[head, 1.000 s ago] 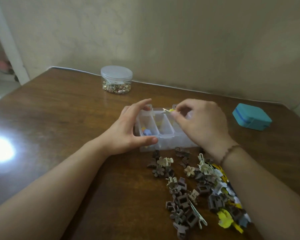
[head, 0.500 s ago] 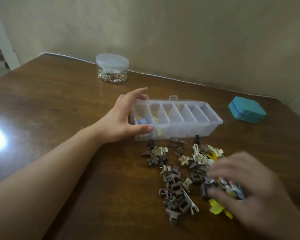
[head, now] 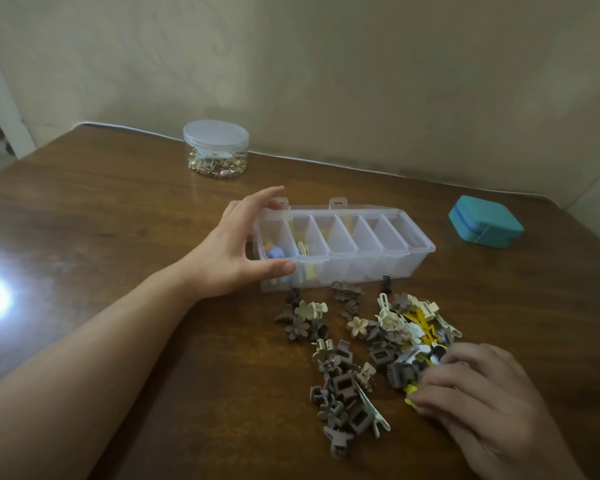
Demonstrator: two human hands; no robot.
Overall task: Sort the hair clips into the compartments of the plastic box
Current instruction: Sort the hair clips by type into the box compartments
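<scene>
A clear plastic box (head: 417, 261) with several compartments lies across the middle of the wooden table. Its leftmost compartment holds a blue clip (head: 275, 252), and the one beside it holds cream and yellow clips (head: 303, 249). My left hand (head: 234, 252) grips the box's left end, thumb on the front wall and fingers on the back rim. In front of the box lies a pile of hair clips (head: 368, 351), brown, cream, yellow and white. My right hand (head: 478, 393) rests on the pile's right side, fingertips curled onto yellow and grey clips; whether it holds one is hidden.
A round clear jar (head: 216, 148) with a lid, holding small pale trinkets, stands at the back near the wall. A teal case (head: 485, 226) sits to the right of the box. A bright glare marks the table at far left.
My right hand left the box's rim and came down to the clip pile at the right. The left hand stayed on the box. The view shifted slightly.
</scene>
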